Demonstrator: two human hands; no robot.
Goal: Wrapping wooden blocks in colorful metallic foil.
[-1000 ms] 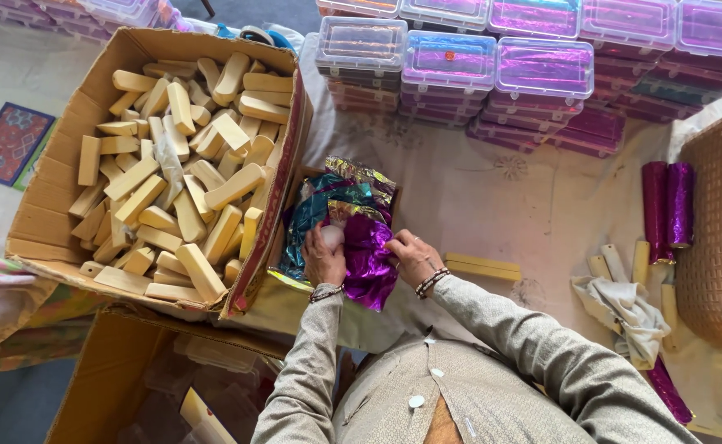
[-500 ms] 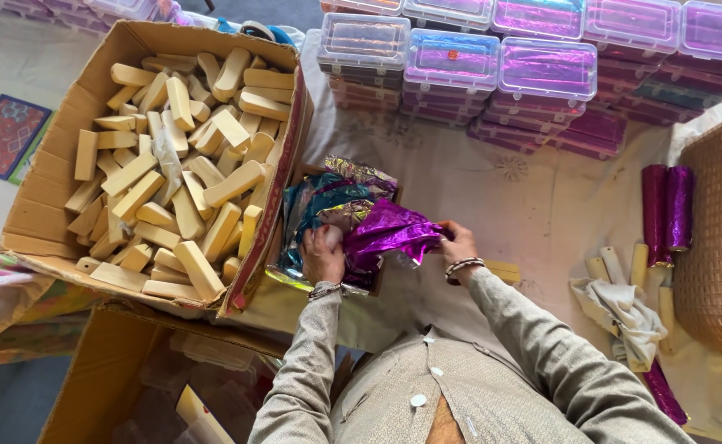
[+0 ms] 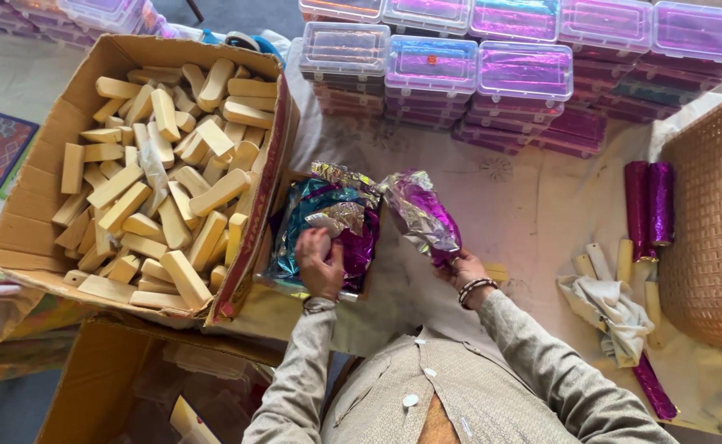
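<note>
A person seated at a cloth-covered work surface (image 3: 533, 214) holds a crumpled sheet of purple foil (image 3: 422, 215) in the right hand (image 3: 462, 271), fingers closed on its lower end so the sheet rises up and to the left of the hand. The left hand (image 3: 320, 261) rests, fingers curled, on a stack of shiny foil sheets (image 3: 328, 215) in teal, silver and purple; whether it pinches a sheet cannot be told. The purple foil hangs just right of that stack, between the two hands. At the left, a cardboard box (image 3: 23, 222) is heaped with pale wooden blocks (image 3: 163, 181). Clear plastic cases with purple contents (image 3: 525, 74) stand stacked along the far edge. Two wrapped purple rolls (image 3: 649, 205) lie beside a wicker basket (image 3: 710, 230) at the right.
</note>
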